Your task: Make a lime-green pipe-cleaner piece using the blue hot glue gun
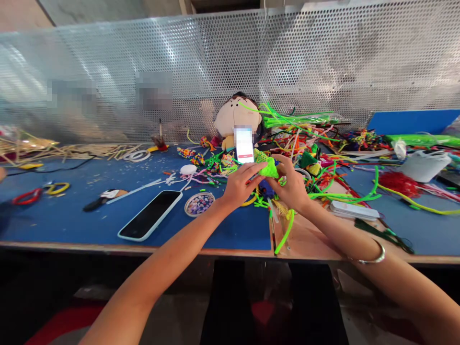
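Note:
A bright green woven cord piece (269,168) is held up over the table's front middle. My left hand (240,186) is closed on its left side, thumb below and fingers along the top. From the other side my right hand (290,184) pinches it, with the index finger raised and curved. What lies under the fingertips is hidden. Just behind the piece, a lit phone (246,155) stands upright against a plush doll (226,120). A loose green cord (285,235) hangs down below my hands; I cannot tell whether it joins the piece.
A dark-screened phone (151,215) and a round tray of beads (200,204) lie at left. Farther left are red-handled scissors (27,196). Tangled coloured cords (323,167) cover the right. A perforated metal screen (172,62) closes off the back.

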{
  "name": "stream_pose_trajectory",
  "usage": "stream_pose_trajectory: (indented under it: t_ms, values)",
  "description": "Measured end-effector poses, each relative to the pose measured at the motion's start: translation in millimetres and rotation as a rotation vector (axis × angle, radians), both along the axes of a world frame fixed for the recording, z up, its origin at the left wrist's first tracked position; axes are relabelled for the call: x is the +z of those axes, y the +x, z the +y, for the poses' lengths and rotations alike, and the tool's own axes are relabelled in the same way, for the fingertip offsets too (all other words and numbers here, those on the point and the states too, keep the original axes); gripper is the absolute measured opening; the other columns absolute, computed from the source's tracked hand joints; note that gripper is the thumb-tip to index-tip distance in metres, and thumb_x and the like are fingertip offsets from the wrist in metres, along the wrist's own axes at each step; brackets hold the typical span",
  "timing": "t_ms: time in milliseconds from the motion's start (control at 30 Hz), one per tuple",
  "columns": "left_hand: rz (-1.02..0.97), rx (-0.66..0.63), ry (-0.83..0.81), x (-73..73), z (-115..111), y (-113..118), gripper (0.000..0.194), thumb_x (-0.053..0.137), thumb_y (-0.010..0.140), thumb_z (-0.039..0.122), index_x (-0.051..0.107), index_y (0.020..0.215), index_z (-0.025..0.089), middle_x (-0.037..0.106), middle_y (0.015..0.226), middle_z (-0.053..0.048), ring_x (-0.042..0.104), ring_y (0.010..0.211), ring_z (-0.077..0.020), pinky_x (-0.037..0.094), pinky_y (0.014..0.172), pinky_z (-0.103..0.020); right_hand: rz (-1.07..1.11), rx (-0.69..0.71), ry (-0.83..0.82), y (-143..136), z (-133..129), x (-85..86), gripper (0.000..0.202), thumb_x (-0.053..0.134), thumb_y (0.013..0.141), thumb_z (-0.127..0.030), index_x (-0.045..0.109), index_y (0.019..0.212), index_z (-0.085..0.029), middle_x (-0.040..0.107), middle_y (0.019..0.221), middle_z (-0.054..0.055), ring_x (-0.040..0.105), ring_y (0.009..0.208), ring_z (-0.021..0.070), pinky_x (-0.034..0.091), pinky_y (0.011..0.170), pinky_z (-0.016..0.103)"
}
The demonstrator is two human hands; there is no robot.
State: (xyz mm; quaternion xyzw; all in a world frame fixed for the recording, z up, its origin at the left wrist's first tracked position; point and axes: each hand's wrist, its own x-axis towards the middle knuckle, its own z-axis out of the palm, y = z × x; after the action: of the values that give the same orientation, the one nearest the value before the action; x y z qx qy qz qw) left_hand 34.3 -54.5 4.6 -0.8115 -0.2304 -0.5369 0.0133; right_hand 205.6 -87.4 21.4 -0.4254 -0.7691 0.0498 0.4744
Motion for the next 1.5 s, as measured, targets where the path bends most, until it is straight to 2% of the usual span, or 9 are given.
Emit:
stream_pose_trajectory:
  t_ms: [200,367,600,767,967,1100,1300,1433,1500]
  values:
    - [-0.088,0.04,0.008,-2.4,-1,-1,0.026,0.053,0.088,0.032,0.064,0.109,0.021,0.072,0.107,-0.006,0.067,0.1,-0.0176,0.052,0.091,-0.03,0.07,0.028,0.111,-1,1,-4.9,0.037,0.057,0.082,-0.032,0.043,0.115,-0.022,0.063,0.092,0.004,0.062,0.076,0.0172,0.05,0.07,0.032]
    - [-0.207,0.094,-0.061,-5.3,-1,0,0.027,0.057,0.086,0.034,0.063,0.109,0.021,0.072,0.105,-0.006,0.069,0.093,-0.0164,0.054,0.085,-0.027,0.065,0.078,0.166,1,2,-6.0,0.028,0.057,0.084,-0.032,0.048,0.109,-0.022,0.06,0.087,0.004,0.061,0.077,0.0176,0.052,0.073,0.034]
    - [-0.223,0.027,-0.094,-5.8,-1,3,0.028,0.062,0.083,0.032,0.058,0.107,0.019,0.071,0.103,-0.006,0.07,0.091,-0.0149,0.054,0.084,-0.025,0.085,0.079,0.25,2,4,-3.8,0.018,0.054,0.086,-0.026,0.055,0.103,-0.021,0.059,0.097,0.007,0.059,0.081,0.0162,0.053,0.072,0.032]
    - [-0.215,0.063,-0.156,-7.4,0,3,0.022,0.062,0.083,0.033,0.058,0.1,0.019,0.073,0.095,-0.006,0.071,0.091,-0.0173,0.054,0.079,-0.025,0.167,0.134,0.164,2,4,-3.2,0.021,0.056,0.086,-0.029,0.058,0.106,-0.022,0.06,0.105,0.007,0.062,0.086,0.0161,0.055,0.078,0.034]
    - [-0.23,0.091,-0.028,-7.5,3,2,0.018,0.064,0.083,0.028,0.06,0.097,0.018,0.074,0.091,-0.004,0.072,0.087,-0.0158,0.055,0.075,-0.021,0.343,0.248,-0.048,2,8,-9.1,0.035,0.065,0.08,-0.036,0.051,0.109,-0.022,0.066,0.101,0.004,0.068,0.087,0.0166,0.056,0.083,0.035]
    - [-0.255,0.147,0.095,-8.8,6,3,0.017,0.065,0.082,0.03,0.062,0.093,0.017,0.074,0.084,-0.002,0.073,0.079,-0.0136,0.056,0.07,-0.02,0.39,0.296,-0.063,0,10,-11.6,0.027,0.066,0.079,-0.035,0.051,0.097,-0.022,0.066,0.104,0.004,0.068,0.09,0.0164,0.056,0.085,0.035]
    - [-0.248,0.181,0.197,-8.3,5,3,0.017,0.065,0.082,0.031,0.064,0.091,0.016,0.075,0.081,-0.002,0.072,0.074,-0.0122,0.056,0.07,-0.019,0.397,0.299,-0.061,-1,10,-10.8,0.033,0.067,0.078,-0.033,0.054,0.107,-0.023,0.067,0.095,0.001,0.067,0.085,0.0147,0.056,0.083,0.032]
    - [-0.231,0.196,0.248,-8.0,6,2,0.015,0.065,0.083,0.029,0.064,0.09,0.016,0.075,0.079,-0.002,0.071,0.072,-0.0117,0.056,0.068,-0.019,0.388,0.248,-0.1,-1,9,-8.6,0.03,0.066,0.078,-0.032,0.057,0.104,-0.021,0.065,0.08,0.0,0.066,0.077,0.0146,0.056,0.08,0.033]
    - [-0.225,0.201,0.244,-7.6,6,1,0.015,0.064,0.083,0.028,0.064,0.091,0.016,0.074,0.08,-0.002,0.071,0.072,-0.0112,0.055,0.068,-0.019,0.393,0.26,-0.106,-1,9,-7.6,0.028,0.065,0.079,-0.031,0.057,0.104,-0.021,0.066,0.083,0.0,0.066,0.078,0.0143,0.056,0.08,0.034]
